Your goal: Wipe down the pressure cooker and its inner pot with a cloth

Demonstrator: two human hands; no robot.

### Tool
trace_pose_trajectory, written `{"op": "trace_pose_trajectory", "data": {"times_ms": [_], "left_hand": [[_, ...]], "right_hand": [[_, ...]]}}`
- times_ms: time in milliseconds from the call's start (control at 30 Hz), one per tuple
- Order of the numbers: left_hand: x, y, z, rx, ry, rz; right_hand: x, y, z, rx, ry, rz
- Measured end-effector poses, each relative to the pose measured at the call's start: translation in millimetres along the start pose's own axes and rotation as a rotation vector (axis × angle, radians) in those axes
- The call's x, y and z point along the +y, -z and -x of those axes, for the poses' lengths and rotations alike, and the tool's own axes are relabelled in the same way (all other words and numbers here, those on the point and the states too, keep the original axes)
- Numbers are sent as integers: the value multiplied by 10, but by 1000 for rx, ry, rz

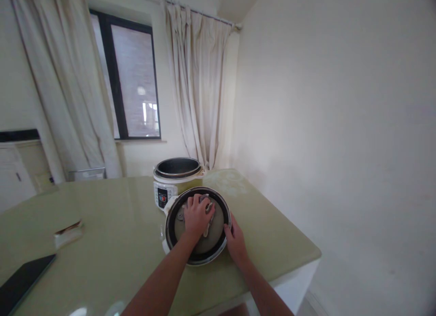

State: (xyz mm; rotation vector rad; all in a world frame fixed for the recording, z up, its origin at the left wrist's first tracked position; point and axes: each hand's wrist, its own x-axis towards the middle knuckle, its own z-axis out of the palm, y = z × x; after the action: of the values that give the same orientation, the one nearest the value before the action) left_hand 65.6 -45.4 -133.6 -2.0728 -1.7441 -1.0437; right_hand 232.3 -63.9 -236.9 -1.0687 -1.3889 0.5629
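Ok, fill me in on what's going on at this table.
A person has a cooker lid lying upside down on the green table. The left hand presses a cloth against the lid's inner plate, and the right hand rests on the rim at the lid's right side. Behind the lid stands the open electric cooker. A dark tablet lies near the table's left edge.

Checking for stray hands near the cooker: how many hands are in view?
2: the left hand on a cloth atop the lid, the right hand at its rim.
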Motion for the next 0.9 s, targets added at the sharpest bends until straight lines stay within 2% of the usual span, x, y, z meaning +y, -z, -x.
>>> {"op": "trace_pose_trajectory", "data": {"times_ms": [133,267,500,667,900], "left_hand": [[240,-77,-33,15,7,121],[317,-112,17,-2,5,195],[205,-37,110,-170,-89,260],[131,10,205,-246,-133,278],[-87,133,412,-376,-207,304]], "right_hand": [[-28,7,-1,2,36,-14],[-26,10,-14,-7,50,-15],[-10,-12,-13,-24,42,-14],[-46,-14,-17,-23,36,-20],[-64,5,-33,-31,20,-17]]}}
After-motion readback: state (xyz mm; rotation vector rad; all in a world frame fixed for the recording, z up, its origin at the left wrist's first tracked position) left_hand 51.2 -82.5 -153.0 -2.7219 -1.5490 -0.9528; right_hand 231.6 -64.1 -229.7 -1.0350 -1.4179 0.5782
